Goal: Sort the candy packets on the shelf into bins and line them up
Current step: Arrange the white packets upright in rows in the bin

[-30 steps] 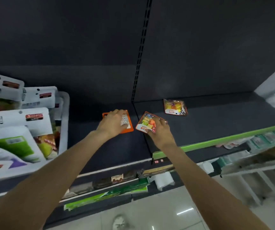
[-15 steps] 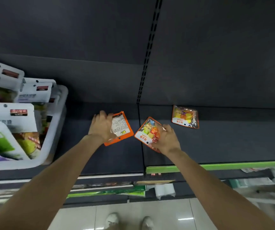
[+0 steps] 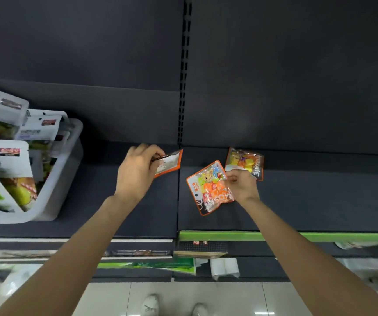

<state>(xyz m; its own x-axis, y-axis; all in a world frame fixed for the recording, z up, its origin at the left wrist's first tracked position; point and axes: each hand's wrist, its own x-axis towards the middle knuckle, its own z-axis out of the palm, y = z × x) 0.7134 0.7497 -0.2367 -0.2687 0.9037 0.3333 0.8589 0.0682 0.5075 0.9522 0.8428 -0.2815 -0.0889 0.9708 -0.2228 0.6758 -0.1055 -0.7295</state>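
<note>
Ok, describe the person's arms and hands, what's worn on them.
Both forearms are bare right up to the frame edge: no sleeves, gloves or watch show. The left hand and right hand carry no visible rings or bands.

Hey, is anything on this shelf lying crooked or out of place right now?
Yes. One candy packet lies loose and tilted at the back of the shelf, outside the white bin. The left hand and right hand each hold another packet.
</note>
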